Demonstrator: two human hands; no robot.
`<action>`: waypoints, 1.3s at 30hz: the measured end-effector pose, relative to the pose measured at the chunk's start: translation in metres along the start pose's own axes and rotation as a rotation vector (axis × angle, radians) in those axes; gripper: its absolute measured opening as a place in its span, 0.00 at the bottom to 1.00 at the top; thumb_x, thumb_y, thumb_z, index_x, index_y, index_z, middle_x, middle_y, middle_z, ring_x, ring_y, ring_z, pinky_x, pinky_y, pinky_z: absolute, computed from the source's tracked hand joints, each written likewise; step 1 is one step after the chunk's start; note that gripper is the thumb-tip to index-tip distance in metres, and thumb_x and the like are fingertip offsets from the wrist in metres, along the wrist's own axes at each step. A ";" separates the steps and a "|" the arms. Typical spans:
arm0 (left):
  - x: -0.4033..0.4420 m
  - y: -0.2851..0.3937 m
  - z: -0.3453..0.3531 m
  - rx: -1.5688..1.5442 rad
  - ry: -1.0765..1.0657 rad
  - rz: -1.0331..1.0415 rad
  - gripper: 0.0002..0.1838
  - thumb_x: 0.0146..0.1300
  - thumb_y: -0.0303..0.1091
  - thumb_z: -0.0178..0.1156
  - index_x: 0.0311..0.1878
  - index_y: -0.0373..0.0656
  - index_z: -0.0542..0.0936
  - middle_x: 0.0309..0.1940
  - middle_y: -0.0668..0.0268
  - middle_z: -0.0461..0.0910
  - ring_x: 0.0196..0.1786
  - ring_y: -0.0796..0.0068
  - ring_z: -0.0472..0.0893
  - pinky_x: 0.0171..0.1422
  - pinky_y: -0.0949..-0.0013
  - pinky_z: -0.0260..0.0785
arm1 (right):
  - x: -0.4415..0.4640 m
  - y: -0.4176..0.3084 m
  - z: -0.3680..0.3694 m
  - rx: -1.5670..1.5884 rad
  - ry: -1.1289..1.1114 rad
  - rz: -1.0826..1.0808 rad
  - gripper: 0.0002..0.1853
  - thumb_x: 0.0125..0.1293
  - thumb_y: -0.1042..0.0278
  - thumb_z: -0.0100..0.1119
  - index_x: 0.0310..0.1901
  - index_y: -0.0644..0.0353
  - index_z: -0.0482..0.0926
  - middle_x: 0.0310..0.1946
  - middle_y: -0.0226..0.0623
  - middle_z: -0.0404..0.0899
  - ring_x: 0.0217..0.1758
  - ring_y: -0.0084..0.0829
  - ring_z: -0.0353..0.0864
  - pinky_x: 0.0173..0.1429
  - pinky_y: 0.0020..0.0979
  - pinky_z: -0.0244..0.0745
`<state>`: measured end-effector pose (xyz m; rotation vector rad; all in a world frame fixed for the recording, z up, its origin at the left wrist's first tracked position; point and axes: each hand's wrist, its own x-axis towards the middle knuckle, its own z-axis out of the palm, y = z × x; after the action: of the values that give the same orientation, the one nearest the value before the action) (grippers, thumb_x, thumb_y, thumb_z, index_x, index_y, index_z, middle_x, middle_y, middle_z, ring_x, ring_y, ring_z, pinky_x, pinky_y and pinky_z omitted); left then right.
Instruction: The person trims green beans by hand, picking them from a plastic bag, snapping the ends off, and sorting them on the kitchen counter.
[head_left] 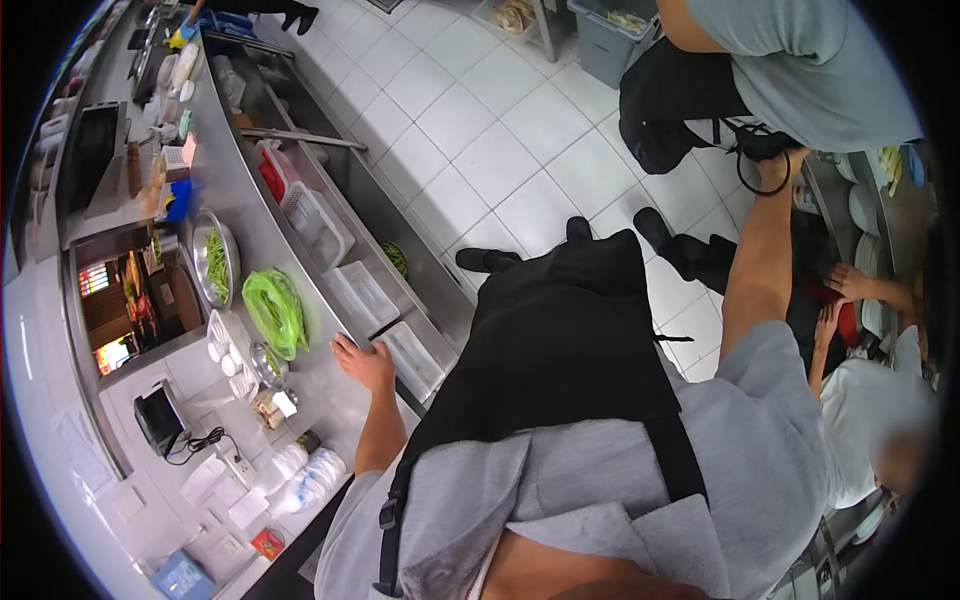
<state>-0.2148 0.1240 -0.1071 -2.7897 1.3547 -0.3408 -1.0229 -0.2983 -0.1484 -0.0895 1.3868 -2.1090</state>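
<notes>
My left hand (364, 362) rests on the edge of the steel counter (325, 395), its fingers apart and nothing in it. Near it on the counter lie a green plastic bag (274, 312) and a steel bowl of green vegetables (215, 262). My right arm reaches out to the upper right. My right hand (782, 168) is beside a co-worker's waist, at some black straps (752, 140); its fingers are mostly hidden, so its grip is unclear.
Under the counter are white trays (412, 360) and a white basket (316, 226). A co-worker in grey (830, 70) stands close at the upper right, near a grey bin (610, 45). Another person in white (865, 420) is at the right, by shelves with stacked plates (866, 255).
</notes>
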 end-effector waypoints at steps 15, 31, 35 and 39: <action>0.009 0.000 0.006 0.010 0.003 -0.037 0.51 0.53 0.42 0.65 0.79 0.37 0.55 0.77 0.41 0.56 0.79 0.43 0.55 0.82 0.45 0.48 | 0.011 0.010 0.026 -0.122 0.117 0.015 0.42 0.72 0.33 0.44 0.68 0.70 0.71 0.64 0.45 0.77 0.63 0.41 0.80 0.66 0.41 0.76; 0.001 0.007 0.003 0.034 -0.027 -0.080 0.53 0.54 0.44 0.69 0.80 0.40 0.53 0.78 0.45 0.55 0.81 0.47 0.54 0.81 0.47 0.48 | -0.044 0.012 0.010 -0.067 0.238 0.031 0.41 0.74 0.33 0.41 0.71 0.65 0.67 0.68 0.45 0.72 0.66 0.44 0.78 0.71 0.42 0.75; 0.004 0.007 0.001 0.016 -0.041 -0.112 0.53 0.54 0.44 0.69 0.80 0.40 0.54 0.78 0.45 0.55 0.81 0.47 0.54 0.81 0.47 0.48 | -0.054 0.024 0.007 -0.045 0.242 0.004 0.40 0.74 0.35 0.44 0.69 0.67 0.69 0.65 0.46 0.75 0.65 0.45 0.78 0.69 0.43 0.75; 0.005 0.009 -0.004 -0.003 -0.041 -0.118 0.52 0.54 0.43 0.68 0.79 0.40 0.54 0.78 0.45 0.55 0.81 0.47 0.54 0.81 0.47 0.47 | -0.061 0.024 0.015 -0.444 0.387 -0.223 0.38 0.77 0.40 0.44 0.71 0.71 0.65 0.67 0.54 0.72 0.65 0.49 0.77 0.70 0.42 0.74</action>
<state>-0.2199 0.1146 -0.1034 -2.8691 1.1864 -0.2831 -0.9570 -0.2851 -0.1464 -0.0127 2.1521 -2.0232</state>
